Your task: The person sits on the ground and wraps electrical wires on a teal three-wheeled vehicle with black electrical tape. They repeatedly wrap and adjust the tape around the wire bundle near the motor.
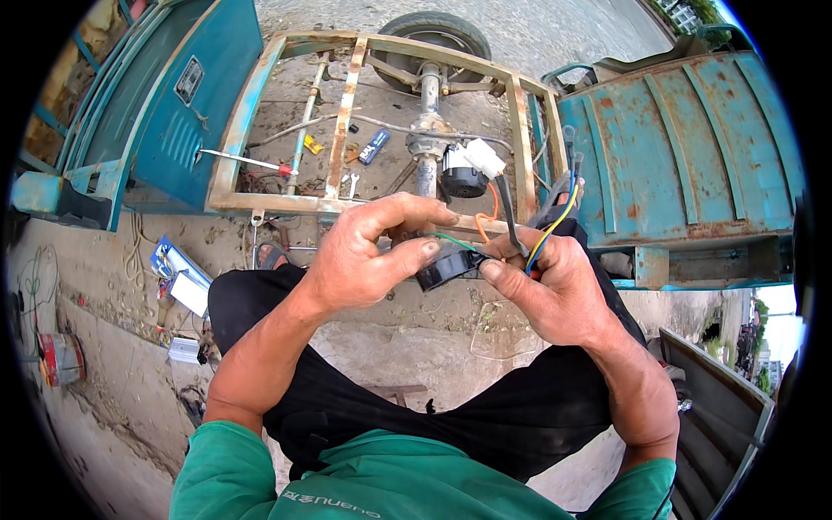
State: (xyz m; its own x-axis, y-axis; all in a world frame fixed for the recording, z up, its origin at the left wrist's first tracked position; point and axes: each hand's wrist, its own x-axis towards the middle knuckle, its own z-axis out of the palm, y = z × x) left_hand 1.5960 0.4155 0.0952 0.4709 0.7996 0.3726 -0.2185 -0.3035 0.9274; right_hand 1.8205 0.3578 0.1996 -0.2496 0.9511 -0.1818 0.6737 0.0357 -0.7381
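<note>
My left hand [368, 251] is curled, its thumb beside a roll of black electrical tape [446, 269] between my hands. A thin green wire [452, 240] runs from its curled fingers towards my right hand; what those fingers grip is hidden. My right hand [555, 282] is closed on a bundle of wires. Yellow and blue wires [551, 227] rise from it, ending in ring terminals. A black cable leads up to a white plug connector [484, 158], and an orange wire [496, 204] curves nearby. The tape roll touches the wires at my right thumb.
A rusty vehicle frame [349, 113] with axle and wheel [433, 39] lies ahead, a black motor [464, 182] on the axle. A screwdriver [247, 160], a blue box [374, 146] and a wrench [354, 183] lie about. Teal panels [693, 139] stand at the right.
</note>
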